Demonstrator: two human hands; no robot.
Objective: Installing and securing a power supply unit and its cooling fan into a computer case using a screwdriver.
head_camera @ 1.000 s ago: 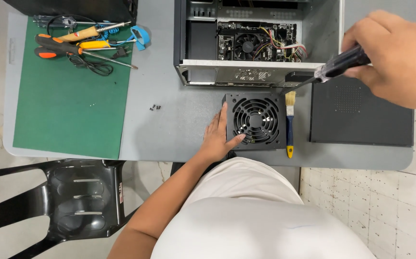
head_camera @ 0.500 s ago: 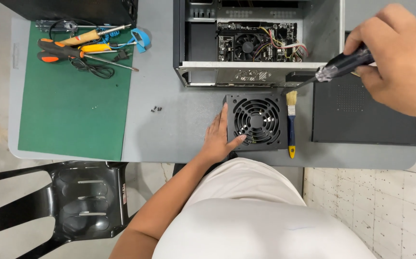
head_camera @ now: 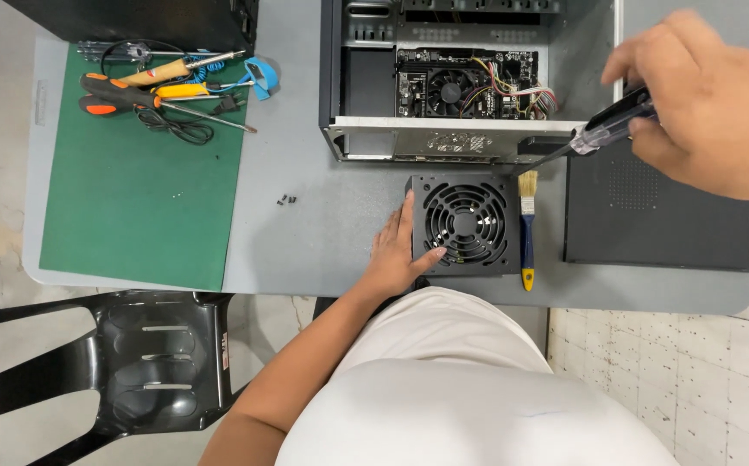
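**Screwdriver aimed at the fan unit's far corner**

The screwdriver point(head_camera: 603, 134) lies on a slant, its long axis running from upper right to lower left, handle high by the right hand point(head_camera: 702, 108) and metal tip pointing down-left toward the gap between the open computer case point(head_camera: 469, 86) and the black fan unit point(head_camera: 465, 224). The right hand is clenched around the handle, raised above the grey table point(head_camera: 322, 224). The left hand point(head_camera: 398, 255) rests flat against the fan unit's left edge, thumb touching its grille. A brush point(head_camera: 527, 229) with a blue and yellow handle lies just beside the unit's right side, bristles away from the person. A black side panel point(head_camera: 659, 216) lies further right. Well apart, hand tools point(head_camera: 158, 86) sit at the green mat point(head_camera: 132, 207).
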